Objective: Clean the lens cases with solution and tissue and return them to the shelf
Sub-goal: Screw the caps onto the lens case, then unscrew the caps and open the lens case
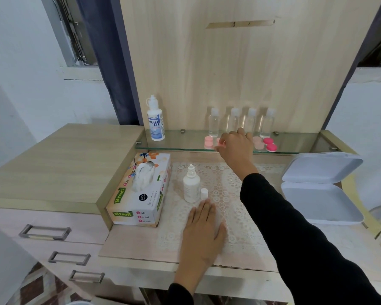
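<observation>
Lens cases [208, 142] on the glass shelf [180, 143], either side of the right grip [235, 146], itself clamped on one pink case [220, 146]. Left grip [204, 230] flat, fingers straight, on the counter [141, 245], uncapped solution bottle [191, 188] just ahead. Probably midway; cleaned count unclear.

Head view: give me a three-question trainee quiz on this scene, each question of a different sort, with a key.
1. True or false: the small white bottle on the lace mat is capped.
2. The left hand rests: A) on the tissue box; B) flat on the lace mat; C) on the white box.
3. How many clear bottles stand on the glass shelf?
Key: 1 false, the cap stands beside it; 2 B; 3 four.
</observation>
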`<action>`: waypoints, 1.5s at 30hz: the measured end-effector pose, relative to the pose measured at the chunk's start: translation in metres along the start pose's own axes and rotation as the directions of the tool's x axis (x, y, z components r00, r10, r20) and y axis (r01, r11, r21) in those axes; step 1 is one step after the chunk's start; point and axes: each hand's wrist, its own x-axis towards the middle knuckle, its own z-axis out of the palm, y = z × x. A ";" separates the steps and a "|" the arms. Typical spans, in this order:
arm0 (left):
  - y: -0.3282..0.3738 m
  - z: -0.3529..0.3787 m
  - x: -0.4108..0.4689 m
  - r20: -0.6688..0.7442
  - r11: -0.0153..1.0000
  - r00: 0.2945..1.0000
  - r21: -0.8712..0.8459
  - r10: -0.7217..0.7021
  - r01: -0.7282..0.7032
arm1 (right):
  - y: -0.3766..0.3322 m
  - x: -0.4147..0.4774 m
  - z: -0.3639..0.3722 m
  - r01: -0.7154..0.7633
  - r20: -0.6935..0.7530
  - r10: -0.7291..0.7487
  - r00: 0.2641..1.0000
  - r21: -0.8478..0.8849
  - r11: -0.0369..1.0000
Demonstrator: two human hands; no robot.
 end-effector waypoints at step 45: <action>0.003 -0.016 0.001 0.139 0.986 0.990 -0.159 -0.032 0.054 | 0.067 -0.173 0.034 0.079 0.046 -0.125 0.991 0.557 0.827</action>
